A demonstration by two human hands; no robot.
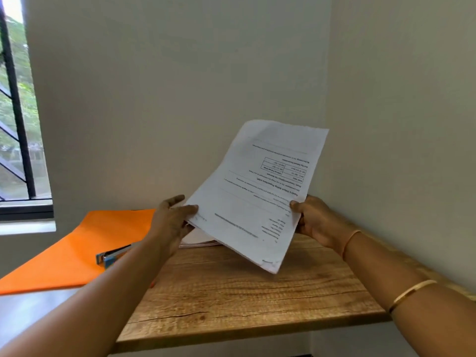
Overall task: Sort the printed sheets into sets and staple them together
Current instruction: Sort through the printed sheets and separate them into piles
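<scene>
sorting step, judged under way: a set of printed sheets (257,191) is held tilted above the far side of the wooden table (244,292), the left hand (172,220) pinching its left edge with thumb on top, the right hand (315,220) clamped on its right edge. a further paper stack (199,240) lies beneath near the table's far edge. the next move likely calls for squaring the set and freeing one hand for the stapler (113,255), resting on the orange folder (77,248) at the left edge.
</scene>
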